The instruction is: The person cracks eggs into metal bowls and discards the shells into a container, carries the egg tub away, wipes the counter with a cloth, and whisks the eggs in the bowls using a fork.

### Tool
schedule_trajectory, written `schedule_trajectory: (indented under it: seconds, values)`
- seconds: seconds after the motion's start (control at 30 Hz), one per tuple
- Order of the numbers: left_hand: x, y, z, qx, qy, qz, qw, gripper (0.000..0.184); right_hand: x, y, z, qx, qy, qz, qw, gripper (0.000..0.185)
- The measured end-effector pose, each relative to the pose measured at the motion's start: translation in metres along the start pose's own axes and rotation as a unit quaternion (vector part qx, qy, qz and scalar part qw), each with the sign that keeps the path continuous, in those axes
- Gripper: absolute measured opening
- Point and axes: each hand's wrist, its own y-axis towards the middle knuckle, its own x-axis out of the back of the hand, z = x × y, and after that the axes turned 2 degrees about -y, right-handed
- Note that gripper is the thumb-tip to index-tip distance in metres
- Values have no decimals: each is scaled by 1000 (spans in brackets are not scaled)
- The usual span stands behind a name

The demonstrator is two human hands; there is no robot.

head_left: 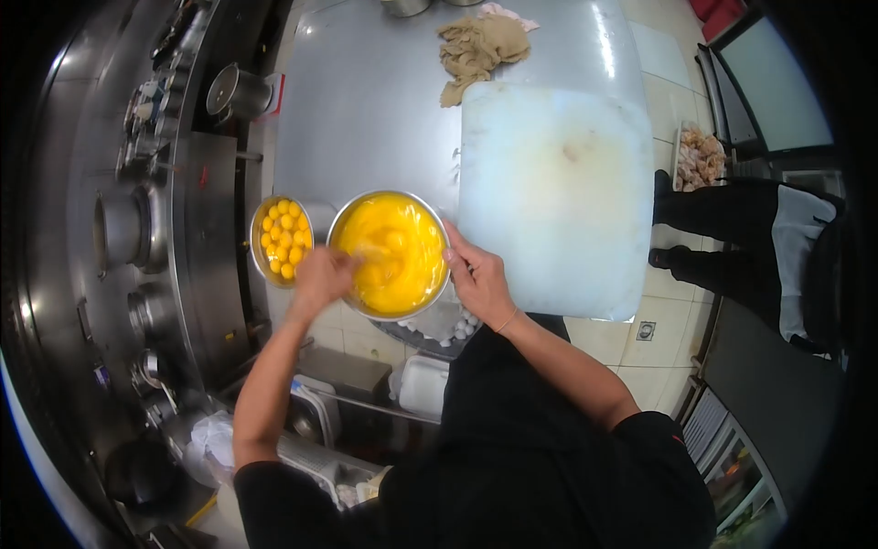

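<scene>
A round metal bowl (443, 288) holds bright yellow beaten egg (402, 265), with swirls on its surface. My right hand (483, 279) grips the bowl's right rim, fingers on the outside and thumb near the edge. Over the left rim, my left hand (325, 277) is closed round something blurred that reaches into the egg; I cannot make out what it is. Just left of the bowl stands a smaller metal container (255, 240) with several whole yolks (286, 240) in it. Below the bowl, white eggshells (448, 334) show in a dark container.
A white cutting board (558, 210) lies right of the bowl on the steel table (366, 101), with a brown cloth (480, 50) behind it. Another person (732, 229) stands at the right, near a tray of meat pieces (700, 160). Pots and a stove line the left.
</scene>
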Motion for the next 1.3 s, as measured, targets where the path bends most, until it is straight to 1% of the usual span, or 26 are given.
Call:
schedule_trajectory:
  seconds: [0.03, 0.07, 0.1, 0.17, 0.2, 0.23, 0.3, 0.33, 0.37, 0.43, 0.47, 0.5, 0.57, 0.6, 0.63, 0.73, 0.77, 0.83, 0.87, 0.9, 1.0, 1.03, 1.13, 1.23, 1.27, 1.3]
  values:
    - [0, 4, 2, 36, -7, -23, 999, 37, -1, -1, 3, -17, -5, 11, 1000, 39]
    - [2, 9, 4, 66, -11, -49, 997, 36, -6, -2, 1, 12, 6, -8, 1000, 39]
    - [6, 15, 3, 71, -27, -25, 997, 36, -9, 1, -6, 45, 12, -28, 999, 39]
    - [13, 13, -1, 90, -62, 35, 993, 36, -4, 2, -1, 41, 6, -26, 999, 39]
    - [14, 7, -2, 105, -80, 66, 989, 36, 0, 0, 2, 8, -4, -3, 1000, 39]
    - [21, 14, -2, 114, -78, -13, 990, 37, 1, -1, 7, -25, -11, 19, 999, 39]
    - [7, 0, -4, 16, 43, 25, 999, 38, -8, -1, -6, 37, 10, -21, 999, 39]
    - [1, -4, -8, -34, 101, 44, 993, 38, -7, 0, -3, 40, 10, -25, 999, 39]
    - [4, -9, -8, -60, 76, 45, 994, 38, -5, 1, -2, 42, 9, -29, 999, 39]
    - [8, 2, 1, 39, -10, -30, 999, 38, -1, -1, 4, -8, -5, 6, 1000, 39]
    - [12, 10, 5, 81, -47, -69, 993, 37, -5, -3, 2, 8, 9, -6, 1000, 39]
    - [-10, 4, 13, 55, 40, -30, 997, 38, -9, -4, -4, 25, 19, -21, 999, 39]
    - [-6, 0, 9, -8, 18, 0, 1000, 38, -4, 1, 1, 28, 14, -24, 999, 39]
    - [-4, -6, 8, -34, 5, 19, 999, 38, 0, 1, 3, 9, 5, -9, 1000, 39]
    - [7, 6, 14, 100, -96, 16, 990, 38, 1, -1, 7, -10, -2, 10, 1000, 39]
    - [-4, -6, 0, 6, 36, -15, 999, 37, -6, 1, 0, 41, 22, -27, 999, 39]
    - [0, -13, -8, -47, 65, 47, 996, 38, -2, 0, 3, 4, 6, -1, 1000, 39]
    - [11, 7, 3, 30, -29, -17, 999, 39, 6, -1, 9, -70, -26, 59, 995, 40]
    - [15, 10, 9, 71, -71, -47, 994, 39, 3, -6, 6, -54, -12, 49, 997, 40]
    - [-1, 6, 9, 85, -42, -32, 995, 40, -2, -7, 1, -33, 2, 31, 999, 40]
    - [2, -10, -10, -40, 65, 27, 997, 41, -2, 1, -5, 20, 1, -9, 1000, 39]
    - [5, 3, 6, 94, -86, 37, 991, 41, -4, -2, -6, 31, -2, -15, 999, 39]
    - [-11, 3, 4, 56, 70, -12, 996, 40, 2, -1, 2, -22, -8, 29, 999, 40]
    - [10, 7, 2, 68, -45, -21, 996, 40, -3, -2, -3, 24, 9, -11, 1000, 39]
    - [16, 6, 2, 76, -83, -24, 993, 39, -3, -3, -4, 24, 8, -8, 1000, 39]
    - [15, 7, -4, 65, -31, -68, 995, 42, -4, -4, -4, 23, 10, -9, 1000, 39]
